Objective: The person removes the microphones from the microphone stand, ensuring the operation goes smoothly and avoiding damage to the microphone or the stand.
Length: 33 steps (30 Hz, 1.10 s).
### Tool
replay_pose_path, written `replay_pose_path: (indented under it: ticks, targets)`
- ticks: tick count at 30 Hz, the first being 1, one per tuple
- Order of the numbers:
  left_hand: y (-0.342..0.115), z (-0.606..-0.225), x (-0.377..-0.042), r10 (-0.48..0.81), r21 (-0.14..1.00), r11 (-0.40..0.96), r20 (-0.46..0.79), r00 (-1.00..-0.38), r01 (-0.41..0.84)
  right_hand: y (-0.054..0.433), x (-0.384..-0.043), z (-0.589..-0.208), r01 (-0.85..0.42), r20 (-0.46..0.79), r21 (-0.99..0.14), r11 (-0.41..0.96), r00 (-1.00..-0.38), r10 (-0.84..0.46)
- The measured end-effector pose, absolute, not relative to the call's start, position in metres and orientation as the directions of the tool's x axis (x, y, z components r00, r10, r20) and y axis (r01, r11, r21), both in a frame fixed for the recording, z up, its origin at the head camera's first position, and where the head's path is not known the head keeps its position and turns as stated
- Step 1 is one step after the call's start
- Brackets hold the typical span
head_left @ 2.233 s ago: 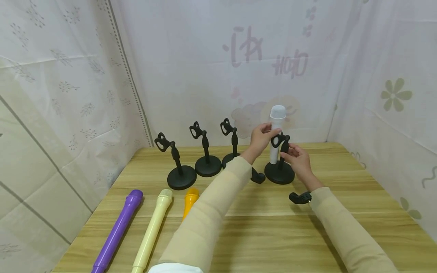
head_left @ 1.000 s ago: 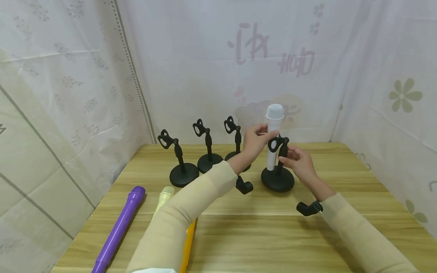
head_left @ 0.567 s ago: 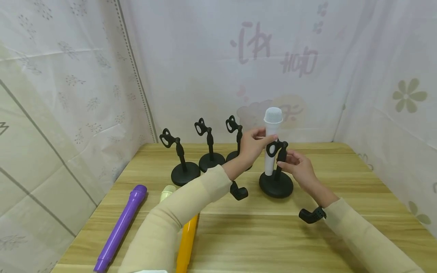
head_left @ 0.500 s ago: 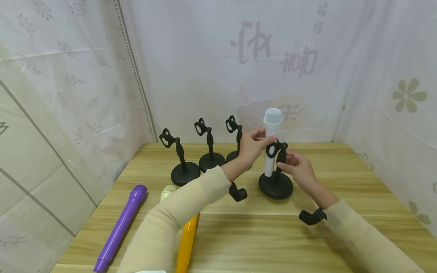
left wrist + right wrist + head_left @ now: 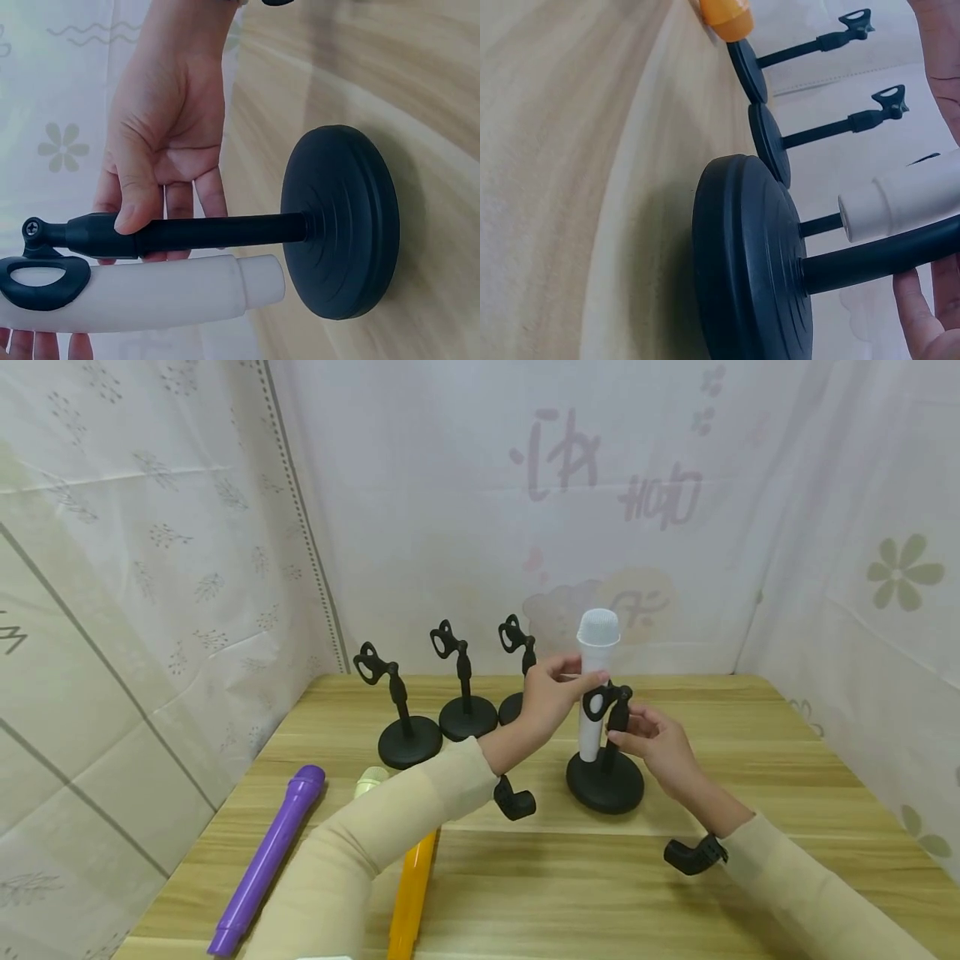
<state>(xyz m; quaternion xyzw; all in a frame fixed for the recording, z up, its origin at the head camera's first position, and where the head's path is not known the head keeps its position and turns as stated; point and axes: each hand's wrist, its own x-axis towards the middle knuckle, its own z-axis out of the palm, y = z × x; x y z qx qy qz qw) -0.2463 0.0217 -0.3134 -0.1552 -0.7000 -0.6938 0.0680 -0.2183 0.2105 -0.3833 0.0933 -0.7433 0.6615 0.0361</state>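
A white microphone stands nearly upright in the clip of a black microphone stand, right of centre in the head view. My left hand pinches the microphone's body below its head, just above the clip. My right hand grips the stand's pole between thumb and fingers. In the left wrist view, the right hand's thumb lies along the pole, and the microphone's tail end stops short of the round base. The right wrist view shows the same base close to the wooden tabletop.
Three more black stands with bare clips stand in a row at the back left. A purple microphone, a pale yellow microphone and an orange microphone lie at the front left, the yellow one mostly behind my left sleeve.
Both hands have drawn the stand and the white microphone toward me across the tabletop, keeping their holds. The other stands and microphones have stayed in place; the head view has shifted slightly.
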Motion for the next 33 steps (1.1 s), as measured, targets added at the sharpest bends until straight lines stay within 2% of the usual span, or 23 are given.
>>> replay_pose_path:
  ticks: [13,25,33]
  targets:
    - [0.014,-0.320,-0.231,0.119,0.939,-0.046,0.343,-0.932,0.340,0.205,-0.202,-0.384,-0.180,0.169,-0.979,0.093,-0.979,-0.118]
    - [0.009,-0.323,-0.217,0.115,0.944,0.019,0.327,-0.938,0.331,0.203,-0.191,-0.388,-0.159,0.142,-0.977,0.140,-0.982,-0.125]
    - [0.007,-0.327,-0.211,0.120,0.937,-0.022,0.348,-0.930,0.348,0.201,-0.184,-0.389,-0.153,0.137,-0.980,0.127,-0.982,-0.126]
